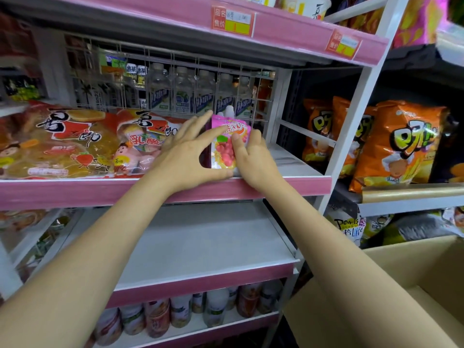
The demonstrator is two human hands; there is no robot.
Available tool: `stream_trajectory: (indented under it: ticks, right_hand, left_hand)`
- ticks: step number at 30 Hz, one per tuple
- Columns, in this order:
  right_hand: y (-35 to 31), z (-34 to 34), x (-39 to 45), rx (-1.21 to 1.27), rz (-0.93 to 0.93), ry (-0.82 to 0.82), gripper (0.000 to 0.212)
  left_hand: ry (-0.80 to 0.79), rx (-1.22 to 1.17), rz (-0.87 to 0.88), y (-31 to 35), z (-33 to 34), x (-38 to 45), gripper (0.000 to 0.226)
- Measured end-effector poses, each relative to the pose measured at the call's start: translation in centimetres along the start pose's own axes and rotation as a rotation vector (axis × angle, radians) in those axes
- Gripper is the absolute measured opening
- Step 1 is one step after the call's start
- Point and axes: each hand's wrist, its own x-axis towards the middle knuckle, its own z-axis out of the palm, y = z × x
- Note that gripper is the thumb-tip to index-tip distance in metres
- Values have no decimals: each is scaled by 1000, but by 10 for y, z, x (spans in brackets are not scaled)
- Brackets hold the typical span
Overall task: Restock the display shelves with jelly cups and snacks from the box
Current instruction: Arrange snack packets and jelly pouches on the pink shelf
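A glossy pink jelly pouch (229, 144) with a white spout stands upright on the pink-edged shelf (288, 185), pinched between both hands. The left hand (187, 153) spreads wide, its thumb under the pouch's lower edge and its fingers across the top. The right hand (253, 156) grips the pouch's right side, thumb on the printed fruit. Left of the left hand lie crinkly clear bags of jelly cups (62, 141). Behind the pouch, something dark purple shows, perhaps another pouch. Below the right forearm, a plain cardboard box (391, 285) is cut off by the frame.
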Motion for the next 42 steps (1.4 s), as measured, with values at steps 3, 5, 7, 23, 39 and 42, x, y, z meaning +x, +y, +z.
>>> stream_trajectory:
  ticks: [3, 5, 7, 23, 39, 42]
  right_hand:
    - [7, -9, 1, -84, -50, -33, 49]
    - [6, -15, 1, -29, -179, 7, 55]
    - [6, -15, 3, -10, -325, -57, 59]
    - [12, -20, 19, 198, 8, -214, 98]
    - [1, -5, 34, 366, 159, -393, 60]
    - [-2, -4, 25, 189, 44, -90, 82]
  left_hand:
    - [24, -15, 15, 0, 2, 2, 97]
    - [34, -27, 12, -1, 2, 3, 93]
    - [56, -50, 1, -2, 3, 4, 90]
    - [-123, 174, -89, -12, -19, -2, 96]
    - [-181, 322, -137, -13, -15, -6, 89]
    - [-203, 319, -149, -11, -15, -5, 87]
